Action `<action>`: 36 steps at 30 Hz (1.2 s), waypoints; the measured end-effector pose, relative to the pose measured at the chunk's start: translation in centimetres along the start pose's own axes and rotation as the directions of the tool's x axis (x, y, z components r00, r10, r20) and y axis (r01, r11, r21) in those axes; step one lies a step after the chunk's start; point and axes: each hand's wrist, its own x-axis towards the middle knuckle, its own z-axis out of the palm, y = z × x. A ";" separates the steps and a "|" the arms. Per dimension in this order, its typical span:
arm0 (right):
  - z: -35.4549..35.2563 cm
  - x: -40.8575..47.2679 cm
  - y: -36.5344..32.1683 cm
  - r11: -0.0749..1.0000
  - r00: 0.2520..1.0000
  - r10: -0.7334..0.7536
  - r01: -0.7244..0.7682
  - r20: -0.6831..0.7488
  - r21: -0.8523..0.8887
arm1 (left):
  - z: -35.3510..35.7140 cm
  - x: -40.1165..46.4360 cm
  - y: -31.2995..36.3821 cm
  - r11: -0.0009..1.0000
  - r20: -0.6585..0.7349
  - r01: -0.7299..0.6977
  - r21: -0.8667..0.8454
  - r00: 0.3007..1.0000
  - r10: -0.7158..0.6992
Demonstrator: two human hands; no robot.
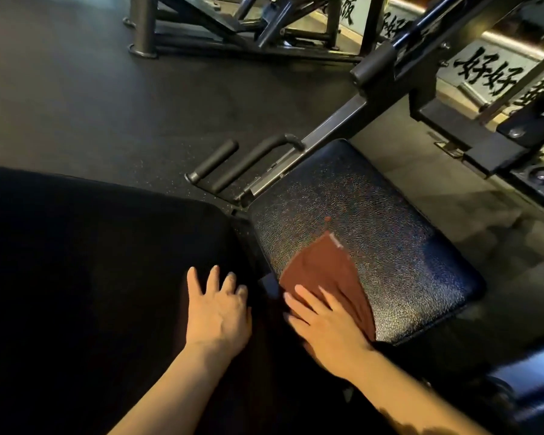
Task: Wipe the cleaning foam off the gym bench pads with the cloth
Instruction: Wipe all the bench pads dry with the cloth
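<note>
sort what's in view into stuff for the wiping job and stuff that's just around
For the job:
- cloth, under the right hand
- seat pad, speckled and wet-looking
- back pad, with the left hand flat on it

Just around:
- handles beside the seat pad
- machine frame
- far rack
- floor

Head view looks steeply down; bench pad [358,233] close below.
</note>
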 end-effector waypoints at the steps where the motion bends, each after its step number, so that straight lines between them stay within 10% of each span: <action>1: 0.1 0.0 -0.2 1.000 1.000 0.007 -0.007 0.004 0.020 | -0.1 -0.1 0.0 0.999 -0.013 -0.020 -0.037 1.000 0.019; 6: -5.8 1.9 -1.3 0.838 0.955 0.274 -0.295 0.113 0.459 | -1.7 -3.7 -0.5 0.876 -0.109 -0.115 -0.469 0.991 0.071; 12: -22.6 3.5 -8.5 0.025 0.824 0.313 -0.505 0.473 0.863 | -12.1 -14.6 -5.8 0.629 -0.048 0.116 -0.768 0.970 -0.237; 16: -35.7 2.1 -15.3 -0.450 0.811 0.059 -0.499 0.583 0.741 | -20.2 -22.6 -11.2 0.299 0.207 0.378 -0.876 0.855 -0.475; 19: -43.7 0.8 -19.9 -0.328 0.764 -0.146 -0.636 0.628 0.698 | -26.1 -29.7 -15.0 -0.213 0.527 0.485 -0.848 0.739 -0.419; 23: -54.4 -0.5 -25.1 -0.116 0.715 -0.258 -0.691 0.650 0.714 | -35.6 -39.1 -19.1 -0.489 0.675 0.483 -0.726 0.633 -0.378; 29: -64.4 1.6 -32.9 -0.028 0.725 -0.309 -0.654 0.616 0.756 | -43.3 -46.7 -27.6 -0.473 0.533 0.276 -0.837 0.604 -0.592; 33: -67.6 5.1 -37.5 0.113 0.761 -0.110 -0.629 0.639 0.769 | -45.1 -49.6 -36.7 -0.453 0.449 0.151 -0.878 0.586 -0.674; 36: -69.5 7.1 -41.0 0.007 0.729 0.053 -0.684 0.683 0.730 | -46.7 -51.7 -43.0 -0.383 0.423 0.219 -0.897 0.671 -0.608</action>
